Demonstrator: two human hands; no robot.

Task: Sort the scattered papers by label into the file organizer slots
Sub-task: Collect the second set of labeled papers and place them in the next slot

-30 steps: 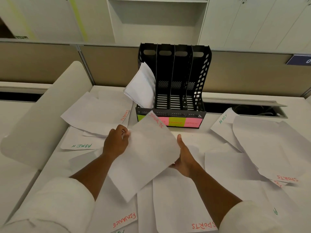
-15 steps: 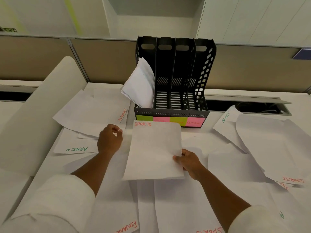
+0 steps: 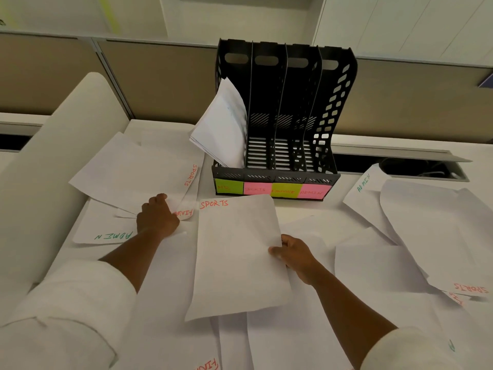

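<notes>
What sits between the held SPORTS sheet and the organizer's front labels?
In the head view, only a narrow strip of bare desk separates the SPORTS sheet from the organizer.

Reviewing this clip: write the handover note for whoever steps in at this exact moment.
Right hand: pinching the right edge of the white sheet marked SPORTS in red, in front of the black four-slot plastic file organizer.
Left hand: fingers curled at the edge of a white sheet with a partly hidden red label.
Done: a stack of white papers leans in the leftmost slot, tagged green; the other three slots are empty.
Left: file the SPORTS sheet behind the pink SPORTS tag, then sort the many sheets scattered over the white desk.
</notes>
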